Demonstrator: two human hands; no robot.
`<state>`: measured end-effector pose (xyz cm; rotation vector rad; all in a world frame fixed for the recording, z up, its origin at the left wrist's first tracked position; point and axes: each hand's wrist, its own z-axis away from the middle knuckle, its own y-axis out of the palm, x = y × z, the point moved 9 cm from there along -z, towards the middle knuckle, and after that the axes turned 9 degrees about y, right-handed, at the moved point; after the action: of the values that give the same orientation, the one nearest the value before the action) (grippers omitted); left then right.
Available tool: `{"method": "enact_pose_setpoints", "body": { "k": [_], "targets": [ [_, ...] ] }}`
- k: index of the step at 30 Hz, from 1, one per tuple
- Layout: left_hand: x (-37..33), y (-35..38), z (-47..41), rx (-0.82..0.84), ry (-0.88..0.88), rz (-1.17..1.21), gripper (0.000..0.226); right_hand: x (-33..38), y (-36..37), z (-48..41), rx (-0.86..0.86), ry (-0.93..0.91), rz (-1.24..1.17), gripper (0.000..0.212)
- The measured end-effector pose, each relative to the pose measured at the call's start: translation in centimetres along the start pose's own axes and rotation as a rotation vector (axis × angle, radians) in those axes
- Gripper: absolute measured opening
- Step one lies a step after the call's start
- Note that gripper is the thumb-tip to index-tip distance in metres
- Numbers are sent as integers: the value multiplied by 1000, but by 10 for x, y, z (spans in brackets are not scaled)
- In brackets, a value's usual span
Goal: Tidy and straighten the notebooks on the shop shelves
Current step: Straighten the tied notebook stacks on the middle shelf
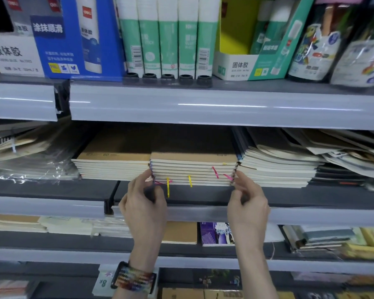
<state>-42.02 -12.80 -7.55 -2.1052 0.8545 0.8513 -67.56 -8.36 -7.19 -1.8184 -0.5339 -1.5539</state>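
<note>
wearing a beaded bracelet, the left hand is pinching the left end of the kraft notebook stack with curled fingers, the right hand is pinching its right end, and the stack is lying on the middle shelf.

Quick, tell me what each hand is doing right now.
Left hand: fingers curled, gripping the left end of the notebook stack.
Right hand: fingers curled, gripping the right end of the same stack.

blue glue box beside five green-white glue sticks; blurred pouches, perhaps clay.
</note>
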Motion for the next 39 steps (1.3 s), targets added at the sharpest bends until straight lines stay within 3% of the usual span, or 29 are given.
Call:
{"method": "enact_pose_setpoints", "body": {
  "k": [14, 26, 39],
  "targets": [
    [7, -3, -1, -36, -35, 9, 43, -6, 7, -8, 64, 45, -30, 43],
    [4, -8, -11, 44, 28, -301, 22, -3, -5, -3, 20, 6, 232, 33],
    [2, -10, -13, 49, 30, -312, 23, -9, 4, -1, 18, -6, 310, 38]
  ]
}}
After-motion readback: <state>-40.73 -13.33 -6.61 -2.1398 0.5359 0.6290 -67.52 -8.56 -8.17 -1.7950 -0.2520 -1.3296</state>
